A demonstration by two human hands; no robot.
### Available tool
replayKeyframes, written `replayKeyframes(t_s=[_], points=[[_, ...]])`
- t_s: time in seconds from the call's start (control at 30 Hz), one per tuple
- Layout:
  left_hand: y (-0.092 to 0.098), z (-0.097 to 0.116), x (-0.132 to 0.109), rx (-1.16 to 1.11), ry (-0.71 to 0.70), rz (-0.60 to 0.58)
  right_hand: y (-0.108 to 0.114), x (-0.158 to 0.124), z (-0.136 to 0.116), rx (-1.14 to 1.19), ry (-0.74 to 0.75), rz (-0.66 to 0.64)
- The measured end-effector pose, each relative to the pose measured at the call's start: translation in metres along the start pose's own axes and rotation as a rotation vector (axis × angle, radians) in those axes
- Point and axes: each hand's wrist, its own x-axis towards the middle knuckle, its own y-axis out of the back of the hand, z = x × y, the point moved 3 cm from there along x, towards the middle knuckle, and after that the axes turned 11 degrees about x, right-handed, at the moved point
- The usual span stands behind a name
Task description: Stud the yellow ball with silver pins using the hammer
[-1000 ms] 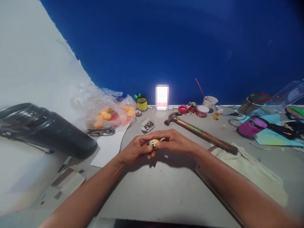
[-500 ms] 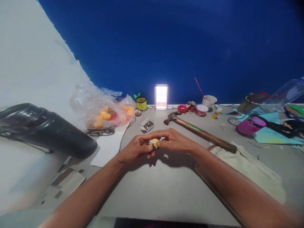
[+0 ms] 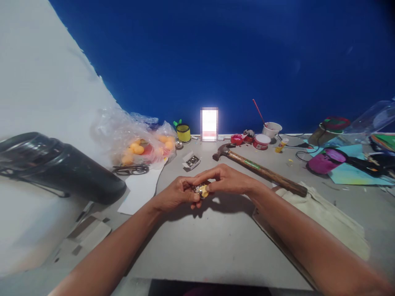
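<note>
Between my two hands is a small pale yellow ball [image 3: 204, 190], its left part covered with shiny silver studs that look like tacks. My left hand [image 3: 179, 193] grips it from the left, the thumb across its near side and the other fingers underneath. From the right, my right hand [image 3: 226, 180] pinches the ball, its thumb against the yellow part and its index finger arching over the top to the left hand. The fingers hide some of the ball. Beyond the hands, a small open box [image 3: 191, 161] holds several shiny metal tacks.
A hammer [image 3: 262, 170] lies right of the box, its handle end on a pale cloth [image 3: 324, 218]. Orange balls in a plastic bag [image 3: 145, 144], eyeglasses [image 3: 131, 169] and a large black bottle [image 3: 64, 168] are at left. Paint pots [image 3: 261, 142] stand along the back.
The ball has turned slightly in my fingers, showing more of its yellow side. My right hand has shifted a little; the things on the table have stayed put.
</note>
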Motion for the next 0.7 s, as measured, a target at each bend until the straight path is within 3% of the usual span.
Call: replayKeyframes(t_s=[0.27, 0.47, 0.7], points=[[-0.001, 0.003, 0.000, 0.013, 0.005, -0.027, 0.002, 0.003, 0.012, 0.051, -0.056, 0.089], [0.001, 0.000, -0.001, -0.084, 0.002, -0.038, 0.003, 0.001, 0.012, 0.111, 0.002, -0.058], [0.002, -0.002, 0.002, -0.125, -0.008, 0.002, 0.005, 0.004, 0.014, 0.127, 0.000, -0.009]])
